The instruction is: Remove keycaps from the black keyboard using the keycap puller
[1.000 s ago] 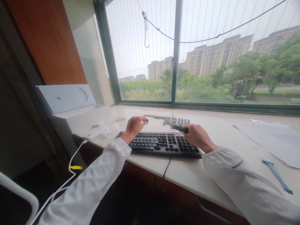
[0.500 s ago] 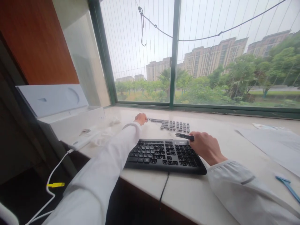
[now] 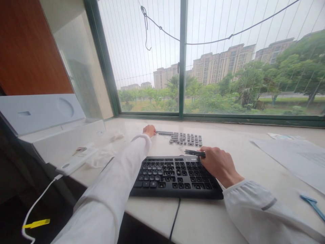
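A black keyboard lies on the pale counter. Keycaps sit over part of its left side, while many bare switch sockets show in the middle and on the right. Behind it, loose dark keycaps are set out in rows. My left hand is closed at the left end of those rows, fingertips together; what they pinch, if anything, is too small to make out. Over the keyboard's back right corner, my right hand grips a slim black tool with a forked tip, which points left above the keyboard's rear edge.
An opened white box stands on the left, near a white power strip and crumpled clear plastic. Paper sheets and a blue razor-like item lie to the right. A black cable runs over the counter's front edge.
The camera view has shifted slightly, so the keyboard appears lower. My left hand stays by the end of the keycap rows, and my right hand still holds the tool.
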Available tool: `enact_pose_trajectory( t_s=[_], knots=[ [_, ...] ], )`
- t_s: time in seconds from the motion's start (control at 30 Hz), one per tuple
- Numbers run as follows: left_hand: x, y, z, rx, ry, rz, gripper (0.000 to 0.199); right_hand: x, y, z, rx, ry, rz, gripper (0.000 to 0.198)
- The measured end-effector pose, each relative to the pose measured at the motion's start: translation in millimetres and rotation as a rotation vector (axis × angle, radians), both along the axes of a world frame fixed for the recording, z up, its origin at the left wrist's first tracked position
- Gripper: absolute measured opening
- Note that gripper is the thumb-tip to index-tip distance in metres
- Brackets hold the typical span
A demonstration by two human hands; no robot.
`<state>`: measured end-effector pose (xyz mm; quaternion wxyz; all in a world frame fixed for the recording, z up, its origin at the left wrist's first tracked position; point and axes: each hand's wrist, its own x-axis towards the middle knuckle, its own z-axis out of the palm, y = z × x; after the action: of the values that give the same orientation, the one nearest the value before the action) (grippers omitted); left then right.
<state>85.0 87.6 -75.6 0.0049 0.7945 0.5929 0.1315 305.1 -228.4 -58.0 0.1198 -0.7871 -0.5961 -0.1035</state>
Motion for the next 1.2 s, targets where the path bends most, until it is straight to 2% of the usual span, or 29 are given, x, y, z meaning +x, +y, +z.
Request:
enact_pose_trajectory(
  t_s=[1.2],
  knots=[
    [10.7,-12.9,1.7,-0.006,-0.002,-0.007,0.034,3.7,2.3,-4.3,0.001,-0.012,0.021,0.029]
  ],
)
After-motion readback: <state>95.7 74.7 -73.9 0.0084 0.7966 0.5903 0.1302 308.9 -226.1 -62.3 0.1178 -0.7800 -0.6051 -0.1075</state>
